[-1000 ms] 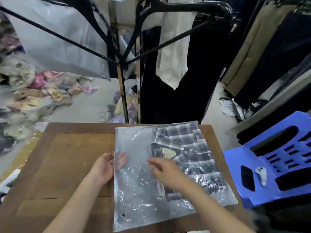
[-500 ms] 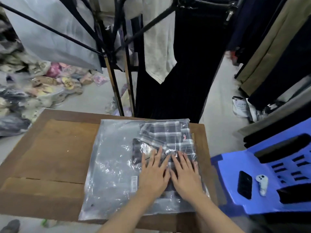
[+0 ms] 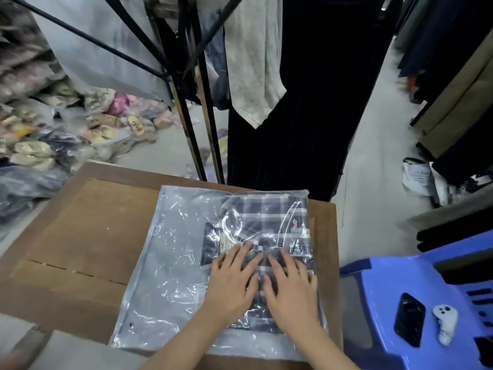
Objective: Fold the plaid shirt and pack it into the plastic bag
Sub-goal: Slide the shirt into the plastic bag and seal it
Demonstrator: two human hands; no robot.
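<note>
Plaid shirt (image 3: 272, 222), folded and dark with white checks, lies inside a clear plastic bag (image 3: 170, 252) in the head camera view. The bag lies flat on a brown wooden tabletop (image 3: 88, 231), reaching from the far edge almost to the near edge, closer to the right edge than the left. The shirt fills the right half of the bag; the left half is flat, wrinkled and glossy. A small red logo shows on the shirt near the bag's right side, and a paper tag sits near the middle of the bag.

Both bare hands press down on the bag over the near part of the shirt. The left hand (image 3: 232, 287) lies flat, palm down, fingers spread, grip open and holding nothing. The right hand (image 3: 290, 292) lies just beside it, also flat with fingers spread, grip open. The two hands almost touch.

Off the right edge of the tabletop stands a blue plastic chair (image 3: 373, 303). On its seat lie a black phone (image 3: 409, 319) and, just beside it, a small white case (image 3: 445, 324). Beyond the far edge, dark clothing (image 3: 306, 102) and a pale grey garment (image 3: 253, 62) hang from a black metal rack (image 3: 184, 89). Bagged goods (image 3: 53, 134) are heaped on the floor to the far left.
</note>
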